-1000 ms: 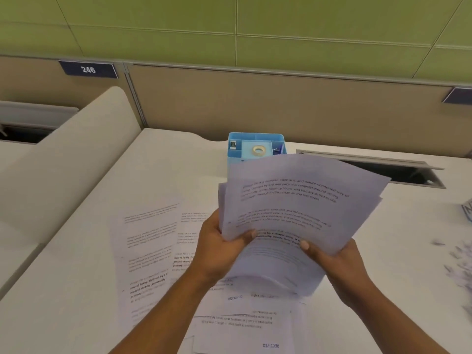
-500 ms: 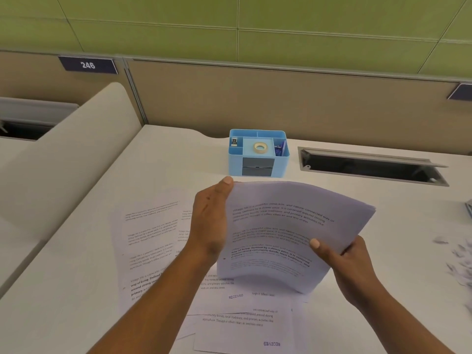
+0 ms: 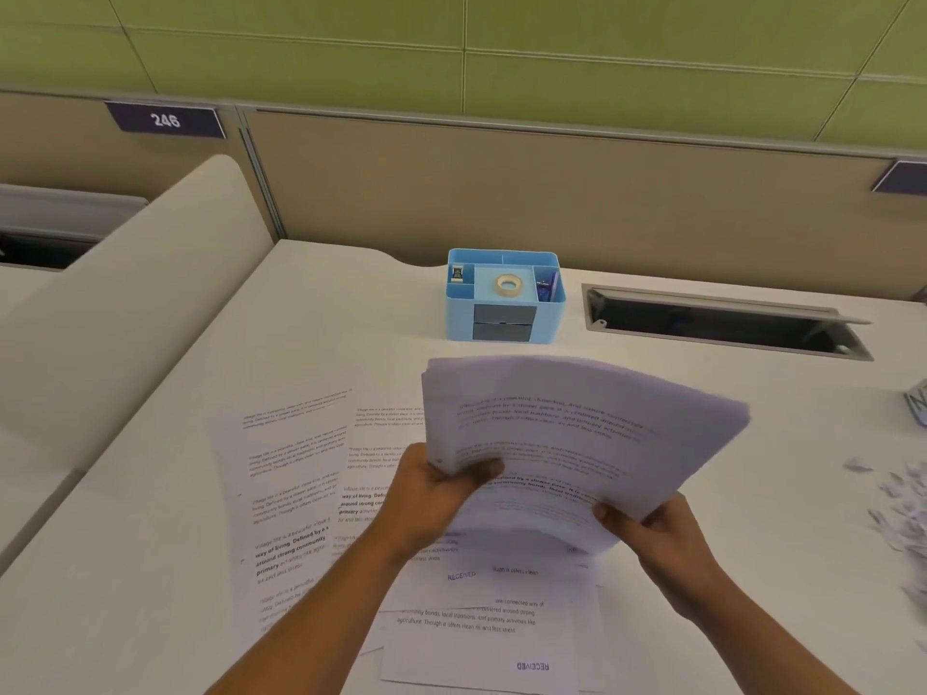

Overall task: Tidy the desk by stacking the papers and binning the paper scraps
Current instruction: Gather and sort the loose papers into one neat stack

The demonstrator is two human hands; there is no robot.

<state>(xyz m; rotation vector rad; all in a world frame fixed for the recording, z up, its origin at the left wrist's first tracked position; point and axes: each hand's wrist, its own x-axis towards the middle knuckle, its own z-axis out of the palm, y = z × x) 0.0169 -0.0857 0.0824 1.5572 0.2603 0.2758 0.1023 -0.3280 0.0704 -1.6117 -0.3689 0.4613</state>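
White desk [image 3: 702, 403] fills most of the frame, bounded at the top by a tan partition with green panels above. Loose sheets [image 3: 296, 494] are spread flat at centre left and bottom centre, overlapping one another, printed with text, two stamped "RECEIVED". A bundle of papers [image 3: 577, 443] is held above the desk at centre, bowed into an arch and somewhat blurred, its edges nearly but not fully aligned at the upper left corner. A blue organiser [image 3: 504, 298] is set at upper centre, near the partition, with a tape roll in its middle compartment; a cable slot lies open just to its right. The bundle is pinched at its left edge by the left hand [image 3: 431, 499], thumb on top and fingers beneath, and clamped at its lower right corner by the right hand [image 3: 667, 539] in the same manner. Paper scraps [image 3: 898, 504] are scattered at the right edge of the frame, well apart from the bundle and not yet binned; no bin is seen. Slipping is judged the main risk: the bowed bundle is gripped only at two points, so sheets could fan out or drop onto the loose ones if either pinch is eased. Scraps could also be brushed off the desk by a sleeve or draught.
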